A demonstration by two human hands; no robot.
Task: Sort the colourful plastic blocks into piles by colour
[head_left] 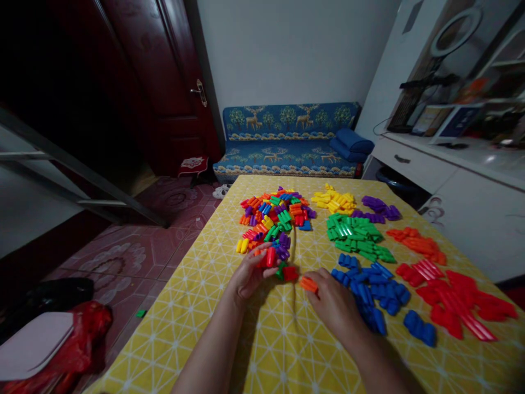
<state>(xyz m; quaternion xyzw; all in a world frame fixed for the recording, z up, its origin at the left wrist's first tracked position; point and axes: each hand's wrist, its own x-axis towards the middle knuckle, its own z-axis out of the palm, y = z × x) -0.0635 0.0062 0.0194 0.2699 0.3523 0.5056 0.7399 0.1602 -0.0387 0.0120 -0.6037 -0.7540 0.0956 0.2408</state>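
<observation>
My left hand (249,273), palm turned partly up, holds a red plastic toy block (271,257) between thumb and fingers at the near edge of a mixed-colour block pile (270,214). Some orange shows beside the red block, partly hidden by the fingers. To the right, my right hand (330,301) pinches an orange toy block (308,284) low over the table. Between the two hands lie a red block (290,273) and a green block (280,271). Close beyond my right hand is a heap of blue blocks (369,290).
Sorted heaps of yellow (334,200), purple (379,208), green (355,235), orange (418,243) and red blocks (459,295) lie on the right side of the yellow patterned tablecloth (197,306). A blue sofa (287,148) stands behind, a white cabinet (479,213) at right.
</observation>
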